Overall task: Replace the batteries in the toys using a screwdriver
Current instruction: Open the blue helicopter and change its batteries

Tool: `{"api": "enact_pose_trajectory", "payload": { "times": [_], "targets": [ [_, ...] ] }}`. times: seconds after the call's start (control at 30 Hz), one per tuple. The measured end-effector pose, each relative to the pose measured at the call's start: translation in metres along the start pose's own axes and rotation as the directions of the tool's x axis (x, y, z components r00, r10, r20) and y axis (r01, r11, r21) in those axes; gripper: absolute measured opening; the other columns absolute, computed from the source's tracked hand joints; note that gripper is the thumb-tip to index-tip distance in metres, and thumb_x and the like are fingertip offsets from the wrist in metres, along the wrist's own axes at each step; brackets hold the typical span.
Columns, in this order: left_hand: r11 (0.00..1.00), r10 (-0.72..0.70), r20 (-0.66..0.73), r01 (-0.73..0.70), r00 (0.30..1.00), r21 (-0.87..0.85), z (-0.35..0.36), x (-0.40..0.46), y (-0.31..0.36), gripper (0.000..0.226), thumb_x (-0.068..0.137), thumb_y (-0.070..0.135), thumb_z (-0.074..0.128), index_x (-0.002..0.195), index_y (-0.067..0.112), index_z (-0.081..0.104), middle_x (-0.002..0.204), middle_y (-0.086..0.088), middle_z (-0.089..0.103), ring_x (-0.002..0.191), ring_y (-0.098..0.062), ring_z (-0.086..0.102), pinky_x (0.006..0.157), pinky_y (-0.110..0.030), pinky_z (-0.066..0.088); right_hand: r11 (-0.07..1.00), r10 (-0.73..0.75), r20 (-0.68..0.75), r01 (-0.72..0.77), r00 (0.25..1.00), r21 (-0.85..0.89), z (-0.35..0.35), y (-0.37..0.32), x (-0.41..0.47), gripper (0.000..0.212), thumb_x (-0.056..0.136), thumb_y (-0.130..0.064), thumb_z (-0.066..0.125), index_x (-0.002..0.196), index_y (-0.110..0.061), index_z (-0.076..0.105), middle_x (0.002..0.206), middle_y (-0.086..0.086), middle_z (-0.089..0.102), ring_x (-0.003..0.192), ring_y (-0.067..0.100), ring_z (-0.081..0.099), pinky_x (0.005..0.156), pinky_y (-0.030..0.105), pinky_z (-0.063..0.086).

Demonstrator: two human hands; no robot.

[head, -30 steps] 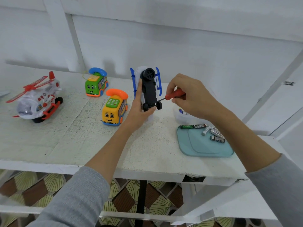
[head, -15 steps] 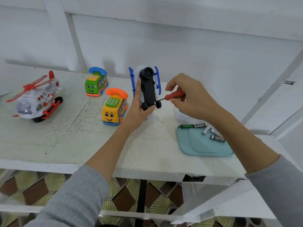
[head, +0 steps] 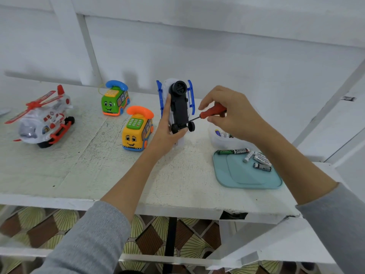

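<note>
- My left hand (head: 167, 133) wraps its fingers round one blue-and-white plastic helicopter toy (head: 178, 104), upended above the white table (head: 98, 171).
- My right hand (head: 233, 113) pinches one red-handled screwdriver (head: 209, 113), tip at its black underside.
- I count three other toys and about five batteries (head: 254, 158) on one teal tray (head: 246, 178).

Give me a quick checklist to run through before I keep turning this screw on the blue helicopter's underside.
1. Toy steady: ok. The left hand grips the blue helicopter upright, black underside facing the camera.
2. Tool held: ok. The right hand holds the screwdriver by its red handle.
3. Tip seated in the screw: cannot tell. The shaft reaches the underside near the wheels, but the screw head is too small to see.
4. Fresh batteries within reach: ok. Batteries lie on the teal lid to the right; which are new, cannot tell.
5. Spot for the loose screw: ok. The lid has bare space.
</note>
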State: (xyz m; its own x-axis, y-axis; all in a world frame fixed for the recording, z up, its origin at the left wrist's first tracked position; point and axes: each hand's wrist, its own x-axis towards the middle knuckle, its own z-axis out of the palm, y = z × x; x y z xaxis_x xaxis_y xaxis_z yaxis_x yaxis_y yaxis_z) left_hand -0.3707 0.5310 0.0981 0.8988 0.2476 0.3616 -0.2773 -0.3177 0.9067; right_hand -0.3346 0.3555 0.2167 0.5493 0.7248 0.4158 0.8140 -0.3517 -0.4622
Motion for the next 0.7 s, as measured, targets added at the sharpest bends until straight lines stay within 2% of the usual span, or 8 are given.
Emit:
{"api": "enact_pose_trajectory", "payload": {
  "times": [0.07, 0.13, 0.2, 0.27, 0.4, 0.53, 0.6, 0.7],
  "targets": [
    [1.0, -0.014, -0.008, 0.014, 1.0, -0.014, -0.0017, 0.0004, -0.0015, 0.095, 0.09, -0.001, 0.059, 0.152, 0.032, -0.004, 0.142, 0.027, 0.028, 0.122, -0.01, 0.054, 0.095, -0.023, 0.049, 0.996, 0.054, 0.066, -0.049, 0.996, -0.075, 0.0011, -0.0029, 0.0021, 0.024, 0.084, -0.018, 0.065, 0.105, -0.009, 0.057, 0.088, -0.003, 0.053, 0.067, -0.003, 0.054, 0.06, 0.009, 0.04],
    [1.0, -0.019, -0.012, 0.019, 1.0, -0.017, -0.0023, 0.001, -0.0018, 0.095, 0.09, -0.001, 0.06, 0.153, 0.032, -0.003, 0.139, 0.033, 0.028, 0.119, -0.004, 0.054, 0.093, -0.021, 0.049, 0.974, 0.139, 0.103, -0.117, 0.985, -0.193, 0.0024, -0.0012, 0.0039, 0.026, 0.092, -0.031, 0.053, 0.099, -0.007, 0.056, 0.069, -0.013, 0.052, 0.06, 0.007, 0.051, 0.054, 0.014, 0.038],
    [1.0, -0.012, -0.014, 0.012, 1.0, -0.011, -0.0019, 0.0013, -0.0013, 0.095, 0.09, -0.002, 0.06, 0.152, 0.032, -0.003, 0.138, 0.032, 0.028, 0.117, -0.005, 0.055, 0.088, -0.018, 0.05, 0.968, 0.134, 0.046, -0.121, 0.99, -0.218, 0.0024, 0.0013, 0.0044, 0.022, 0.091, -0.025, 0.057, 0.086, -0.004, 0.06, 0.057, -0.01, 0.052, 0.053, 0.012, 0.048, 0.052, 0.017, 0.036],
    [1.0, -0.003, -0.019, 0.002, 1.0, -0.012, -0.0016, 0.0017, -0.0009, 0.095, 0.089, -0.002, 0.06, 0.152, 0.033, -0.003, 0.138, 0.031, 0.028, 0.118, -0.012, 0.056, 0.085, -0.019, 0.052, 0.988, 0.106, -0.039, -0.11, 0.994, -0.112, 0.0025, 0.001, 0.0033, 0.012, 0.081, -0.017, 0.069, 0.078, -0.008, 0.062, 0.058, -0.01, 0.052, 0.053, 0.005, 0.048, 0.057, 0.012, 0.038],
    [1.0, -0.01, -0.006, 0.01, 1.0, -0.014, -0.0007, 0.0009, -0.0012, 0.095, 0.09, -0.001, 0.06, 0.149, 0.039, -0.003, 0.14, 0.028, 0.028, 0.122, -0.016, 0.054, 0.094, -0.022, 0.049, 0.995, 0.091, -0.044, -0.089, 0.995, 0.046, 0.0031, -0.0007, 0.0007, 0.014, 0.077, -0.006, 0.071, 0.089, -0.008, 0.064, 0.084, 0.003, 0.061, 0.069, 0.001, 0.056, 0.067, 0.008, 0.043],
    [1.0, -0.002, 0.005, 0.002, 1.0, -0.02, 0.0001, 0.0005, -0.0007, 0.094, 0.09, -0.001, 0.059, 0.151, 0.034, -0.004, 0.148, 0.016, 0.026, 0.128, -0.013, 0.048, 0.094, -0.017, 0.046, 0.986, 0.147, -0.036, -0.15, 0.988, -0.077, 0.0054, -0.0017, 0.0021, 0.023, 0.091, -0.029, 0.055, 0.095, -0.007, 0.058, 0.063, -0.01, 0.057, 0.06, 0.02, 0.057, 0.054, 0.019, 0.043],
    [1.0, 0.001, 0.005, -0.001, 1.0, -0.017, 0.0006, 0.0012, 0.0004, 0.094, 0.09, -0.002, 0.059, 0.15, 0.032, -0.004, 0.148, 0.015, 0.025, 0.127, -0.012, 0.048, 0.089, -0.012, 0.045, 0.989, 0.132, -0.067, -0.136, 0.989, -0.055, 0.0037, 0.0003, 0.0029, 0.016, 0.089, -0.02, 0.059, 0.09, -0.005, 0.06, 0.061, -0.003, 0.059, 0.06, 0.025, 0.057, 0.057, 0.028, 0.046],
    [1.0, 0.002, 0.003, -0.002, 1.0, -0.027, 0.0003, 0.0012, -0.0001, 0.094, 0.09, -0.002, 0.059, 0.149, 0.036, -0.004, 0.148, 0.016, 0.025, 0.127, -0.016, 0.049, 0.091, -0.013, 0.046, 0.997, 0.071, -0.061, -0.071, 0.996, 0.0, 0.0018, -0.0023, 0.0023, 0.012, 0.08, -0.006, 0.068, 0.09, -0.006, 0.062, 0.078, 0.01, 0.062, 0.068, 0.018, 0.055, 0.065, 0.018, 0.045]
  ]
}}
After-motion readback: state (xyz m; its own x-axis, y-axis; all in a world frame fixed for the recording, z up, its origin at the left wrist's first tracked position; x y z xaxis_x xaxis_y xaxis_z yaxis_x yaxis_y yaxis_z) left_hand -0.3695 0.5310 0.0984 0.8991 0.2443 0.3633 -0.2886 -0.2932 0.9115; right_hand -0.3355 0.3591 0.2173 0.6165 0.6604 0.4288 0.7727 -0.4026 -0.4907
